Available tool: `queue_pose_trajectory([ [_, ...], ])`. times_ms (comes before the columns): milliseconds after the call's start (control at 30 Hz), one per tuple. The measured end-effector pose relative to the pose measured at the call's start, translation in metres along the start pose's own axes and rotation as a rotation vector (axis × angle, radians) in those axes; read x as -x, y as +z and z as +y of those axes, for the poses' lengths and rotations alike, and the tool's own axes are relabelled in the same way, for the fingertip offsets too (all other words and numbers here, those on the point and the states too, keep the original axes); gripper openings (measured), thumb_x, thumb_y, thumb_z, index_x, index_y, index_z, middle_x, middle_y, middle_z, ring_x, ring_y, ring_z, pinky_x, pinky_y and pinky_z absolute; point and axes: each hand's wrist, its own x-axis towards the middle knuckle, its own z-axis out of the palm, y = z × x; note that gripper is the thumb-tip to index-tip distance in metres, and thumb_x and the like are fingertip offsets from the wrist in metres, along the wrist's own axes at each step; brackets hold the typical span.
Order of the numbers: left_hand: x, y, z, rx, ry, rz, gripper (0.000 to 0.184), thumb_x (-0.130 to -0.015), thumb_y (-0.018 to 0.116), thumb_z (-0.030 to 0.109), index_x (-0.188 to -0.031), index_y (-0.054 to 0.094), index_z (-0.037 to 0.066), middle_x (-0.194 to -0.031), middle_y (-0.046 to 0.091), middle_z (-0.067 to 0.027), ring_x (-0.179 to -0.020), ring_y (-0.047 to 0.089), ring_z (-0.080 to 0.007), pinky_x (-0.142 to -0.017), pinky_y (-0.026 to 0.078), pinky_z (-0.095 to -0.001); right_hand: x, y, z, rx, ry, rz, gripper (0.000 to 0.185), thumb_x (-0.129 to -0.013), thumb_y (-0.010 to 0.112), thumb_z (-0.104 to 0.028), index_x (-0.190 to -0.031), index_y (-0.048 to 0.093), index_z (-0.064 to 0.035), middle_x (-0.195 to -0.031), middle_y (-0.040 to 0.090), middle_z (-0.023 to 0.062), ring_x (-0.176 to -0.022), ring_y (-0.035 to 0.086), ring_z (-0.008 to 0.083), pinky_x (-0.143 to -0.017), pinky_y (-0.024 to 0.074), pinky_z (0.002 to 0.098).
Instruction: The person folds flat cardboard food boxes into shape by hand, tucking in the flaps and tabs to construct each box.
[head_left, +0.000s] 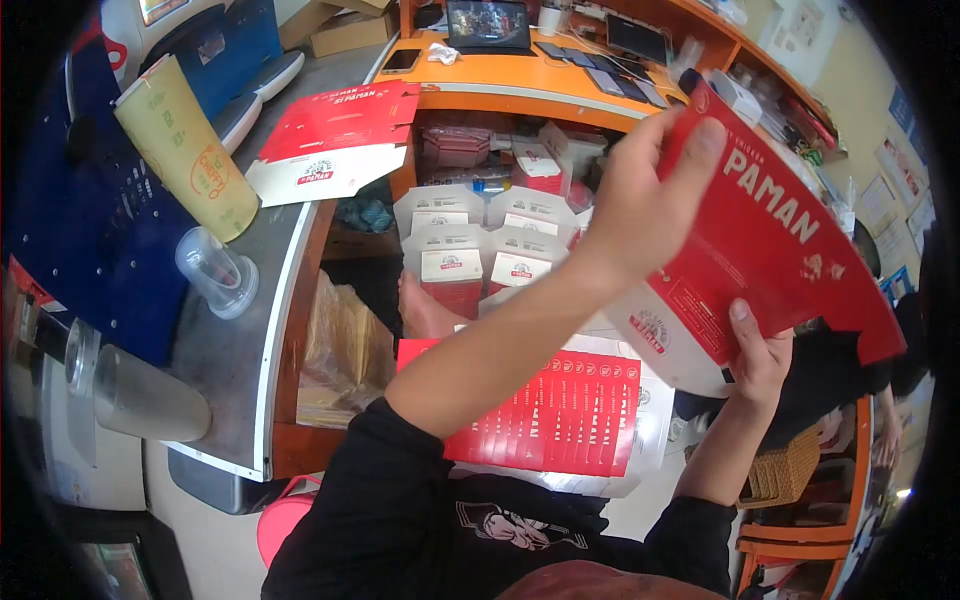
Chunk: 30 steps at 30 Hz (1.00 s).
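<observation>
A red and white printed cardboard sheet (770,215) is held up at the right, tilted. My left hand (655,185) grips its upper left edge, thumb across the printed face. Lower down, my right hand (757,355) pinches the bottom edge, with the thumb on the front and the fingers hidden behind. Below my left forearm, a fanned stack of similar red sheets (540,415) lies across my lap. Another flat red and white sheet (340,130) rests on the grey counter at the upper left.
Several stacks of white-topped cards (450,265) stand on the floor ahead, near a bare foot (428,308). The grey counter (240,350) bears a plastic cup (215,275) and a tall yellow cup (190,150). Phones and a tablet (487,25) sit on the orange desk (450,75). Another person's hand (888,435) shows far right.
</observation>
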Motion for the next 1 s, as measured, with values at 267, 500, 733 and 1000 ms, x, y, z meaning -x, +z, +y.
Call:
queue_pose_trajectory([
  [267, 0.004, 0.006, 0.0, -0.393, 0.562, 0.246, 0.022, -0.101, 0.066, 0.021, -0.1, 0.057, 0.001, -0.08, 0.061, -0.0082, -0.071, 0.057, -0.0143, -0.063, 0.047, -0.0311, -0.031, 0.023, -0.005, 0.508, -0.39, 0.676, 0.083, -0.093, 0.077, -0.019, -0.156, 0.025, -0.0047, -0.161, 0.03, 0.0186, -0.146, 0.037, 0.0345, -0.12, 0.0335, 0.0468],
  [500, 0.031, 0.022, 0.003, -0.5, 0.753, -0.176, 0.023, -0.087, 0.08, 0.012, -0.103, 0.065, 0.002, -0.085, 0.058, -0.0093, -0.072, 0.053, -0.0234, -0.063, 0.044, -0.0342, -0.039, -0.004, -0.023, -0.051, -0.32, 0.098, 0.095, -0.089, 0.08, -0.029, -0.161, 0.02, -0.0093, -0.161, 0.034, 0.0205, -0.145, 0.041, 0.0367, -0.12, 0.0343, 0.0501],
  [733, 0.045, -0.003, 0.03, -0.668, 0.311, -0.105, 0.041, -0.095, 0.072, 0.031, -0.12, 0.059, 0.0, -0.112, 0.061, -0.015, -0.104, 0.061, -0.0282, -0.089, 0.048, -0.0384, -0.006, -0.076, 0.034, -0.364, -0.28, 0.033, 0.049, -0.099, 0.067, -0.02, -0.143, 0.052, -0.0052, -0.143, 0.058, 0.0157, -0.134, 0.054, 0.0333, -0.117, 0.0386, 0.0539],
  [1000, 0.067, -0.045, 0.067, -0.76, -0.42, -0.807, 0.034, -0.101, 0.063, 0.018, -0.129, 0.06, -0.001, -0.123, 0.062, -0.0149, -0.111, 0.062, -0.0203, -0.092, 0.049, -0.0343, -0.008, -0.032, 0.046, -0.464, 0.105, 0.114, 0.063, -0.104, 0.054, -0.042, -0.156, 0.037, -0.0114, -0.159, 0.04, 0.0195, -0.144, 0.044, 0.0368, -0.118, 0.0372, 0.0512],
])
